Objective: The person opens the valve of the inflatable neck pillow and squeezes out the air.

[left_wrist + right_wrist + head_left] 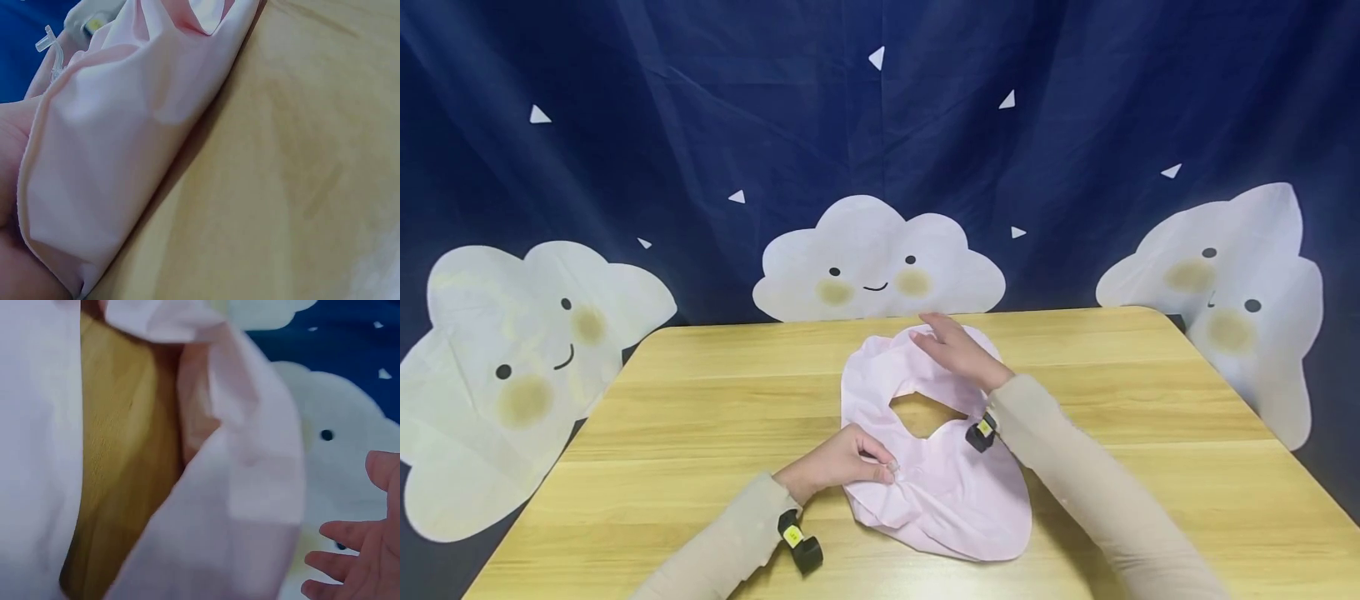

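Observation:
A limp pink swim ring (962, 500), deflated and wrinkled, lies on the wooden table with a pointed hole in its middle. My left hand (838, 458) pinches it at the near left, thumb and index finger at the clear valve (892, 467). In the left wrist view this valve (56, 53) pokes up past the pink edge, beside part of the left hand (15, 137). Over the ring's far side is my right hand (958, 350), fingers spread and holding nothing. The right wrist view shows those fingers (334, 530) apart from the pink material (262, 437).
The light wooden table (715, 417) stretches out on both sides of the ring. Behind it hangs a dark blue curtain (790, 108) with white clouds and small triangles. A black wrist camera (801, 542) is strapped to my left sleeve, another (980, 435) to my right.

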The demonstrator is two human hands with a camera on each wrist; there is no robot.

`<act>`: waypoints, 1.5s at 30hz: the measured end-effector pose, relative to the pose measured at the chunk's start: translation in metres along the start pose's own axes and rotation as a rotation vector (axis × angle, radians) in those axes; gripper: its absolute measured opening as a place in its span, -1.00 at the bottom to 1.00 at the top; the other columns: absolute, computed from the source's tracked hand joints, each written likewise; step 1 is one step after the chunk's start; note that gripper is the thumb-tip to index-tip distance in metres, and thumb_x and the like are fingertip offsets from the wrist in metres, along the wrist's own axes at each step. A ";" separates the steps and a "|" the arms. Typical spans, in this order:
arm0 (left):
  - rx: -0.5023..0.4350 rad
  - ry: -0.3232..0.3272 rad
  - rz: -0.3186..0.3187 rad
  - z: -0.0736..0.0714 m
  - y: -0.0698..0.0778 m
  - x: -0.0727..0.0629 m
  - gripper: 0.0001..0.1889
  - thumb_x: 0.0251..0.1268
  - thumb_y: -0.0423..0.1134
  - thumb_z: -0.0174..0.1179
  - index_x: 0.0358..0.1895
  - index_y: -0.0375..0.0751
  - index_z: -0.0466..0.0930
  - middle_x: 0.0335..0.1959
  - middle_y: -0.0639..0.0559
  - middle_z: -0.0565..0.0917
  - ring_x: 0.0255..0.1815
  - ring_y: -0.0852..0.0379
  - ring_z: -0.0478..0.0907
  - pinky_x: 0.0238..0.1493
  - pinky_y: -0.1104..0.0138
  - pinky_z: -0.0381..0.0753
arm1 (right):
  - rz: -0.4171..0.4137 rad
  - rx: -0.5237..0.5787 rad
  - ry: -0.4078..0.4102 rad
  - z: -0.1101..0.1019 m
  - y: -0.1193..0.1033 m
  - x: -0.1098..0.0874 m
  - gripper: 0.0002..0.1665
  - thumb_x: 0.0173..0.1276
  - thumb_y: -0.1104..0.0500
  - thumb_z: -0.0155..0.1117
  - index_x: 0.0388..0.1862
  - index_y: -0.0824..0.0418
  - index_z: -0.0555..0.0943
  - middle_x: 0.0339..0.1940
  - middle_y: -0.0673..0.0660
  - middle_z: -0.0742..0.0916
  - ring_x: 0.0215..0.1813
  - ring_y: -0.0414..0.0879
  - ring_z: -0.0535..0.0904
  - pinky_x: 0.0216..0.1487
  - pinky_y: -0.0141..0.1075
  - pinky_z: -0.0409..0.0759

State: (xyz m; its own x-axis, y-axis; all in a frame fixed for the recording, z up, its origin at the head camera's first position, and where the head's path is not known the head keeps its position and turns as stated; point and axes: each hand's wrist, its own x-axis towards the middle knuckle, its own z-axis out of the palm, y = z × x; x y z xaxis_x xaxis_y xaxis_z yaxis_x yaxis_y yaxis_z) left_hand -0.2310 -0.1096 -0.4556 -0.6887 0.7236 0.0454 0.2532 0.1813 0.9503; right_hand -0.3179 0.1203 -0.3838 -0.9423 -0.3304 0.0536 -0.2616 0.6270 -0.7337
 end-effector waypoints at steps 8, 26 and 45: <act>-0.002 -0.012 0.013 0.000 0.001 0.000 -0.83 0.03 -0.43 0.35 -0.35 -0.53 0.67 -0.40 -0.33 0.70 -0.37 0.39 0.56 -0.21 0.48 0.55 | -0.015 -0.017 -0.064 0.032 0.001 0.024 -0.27 0.50 -0.07 -0.15 0.45 0.37 0.07 0.46 0.36 0.21 0.42 0.24 0.17 0.45 0.00 -0.01; 0.018 -0.042 0.036 -0.003 0.000 -0.001 -0.82 0.06 -0.37 0.35 -0.35 -0.48 0.68 -0.41 -0.27 0.71 -0.36 0.38 0.55 -0.18 0.46 0.55 | -0.054 -0.119 -0.179 0.072 0.000 0.018 -0.26 0.44 -0.22 -0.07 0.51 -0.10 0.02 0.55 0.20 0.00 0.51 0.26 -0.24 0.43 0.15 -0.22; 0.016 -0.057 0.057 -0.005 -0.001 -0.001 -0.83 0.06 -0.39 0.33 -0.35 -0.50 0.68 -0.42 -0.29 0.70 -0.36 0.39 0.54 -0.19 0.47 0.55 | -0.099 -0.282 -0.380 0.074 -0.007 0.015 -0.29 0.40 -0.27 -0.05 0.48 -0.28 0.05 0.56 -0.01 -0.08 0.51 0.24 -0.33 0.29 0.39 -0.30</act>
State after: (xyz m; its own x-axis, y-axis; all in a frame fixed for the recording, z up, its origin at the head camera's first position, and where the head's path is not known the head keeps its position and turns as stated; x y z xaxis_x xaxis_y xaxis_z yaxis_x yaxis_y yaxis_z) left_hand -0.2339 -0.1138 -0.4549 -0.6329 0.7699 0.0817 0.3023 0.1486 0.9416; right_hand -0.3148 0.0593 -0.4279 -0.7807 -0.5998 -0.1754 -0.4424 0.7287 -0.5228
